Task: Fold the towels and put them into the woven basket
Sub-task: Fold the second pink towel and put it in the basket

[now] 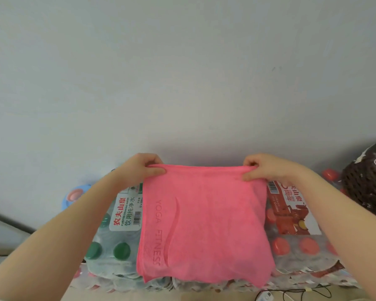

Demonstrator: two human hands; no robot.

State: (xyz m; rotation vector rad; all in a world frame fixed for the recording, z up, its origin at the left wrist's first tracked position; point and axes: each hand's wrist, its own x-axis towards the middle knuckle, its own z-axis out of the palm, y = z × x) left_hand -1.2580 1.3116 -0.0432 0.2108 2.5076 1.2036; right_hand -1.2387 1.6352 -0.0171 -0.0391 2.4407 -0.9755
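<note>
Towel: pink towel [204, 222] — held up by its top corners, hanging over two packs of water bottles [117, 235].
Left hand [144, 169]: pinches the top left corner.
Right hand [262, 169]: pinches the top right corner.
Basket: dark woven basket [367, 183] — at the far right, apart from the towel.

A plain pink towel [204, 224] with tone-on-tone "YOGA FITNESS" lettering fills the middle. At 9 o'clock of it a clear shrink-wrapped water pack [115, 242] shows dark green caps and a white label with red and green characters. At 3 o'clock another pack [295, 235] has red caps and a red-brown label. At 2 o'clock, a dark brown woven basket [365, 185]
</note>
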